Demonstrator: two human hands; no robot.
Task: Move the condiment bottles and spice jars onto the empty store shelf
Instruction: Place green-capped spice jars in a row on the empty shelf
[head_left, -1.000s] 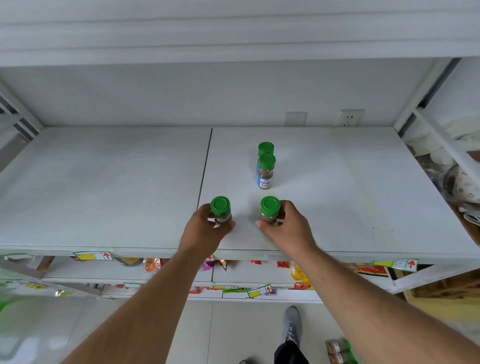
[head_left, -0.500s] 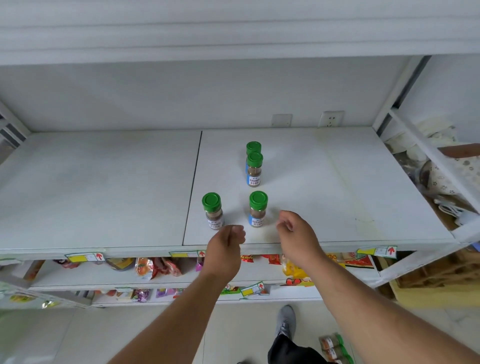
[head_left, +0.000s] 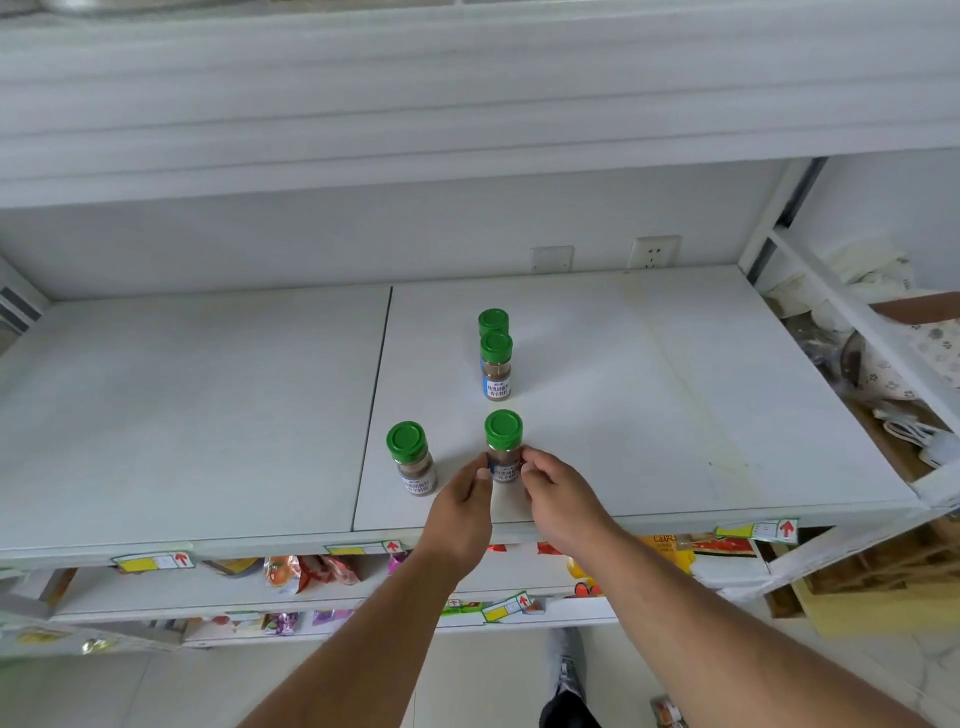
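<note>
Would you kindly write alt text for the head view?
Both hands, left hand and right hand, pinch the front spice jar on a white shelf. Another jar stands left; two more line up behind.

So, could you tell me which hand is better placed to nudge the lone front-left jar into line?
Probably the left hand: it sits right beside the front-left jar, while the right hand is beyond the front-right jar both hands touch.
</note>
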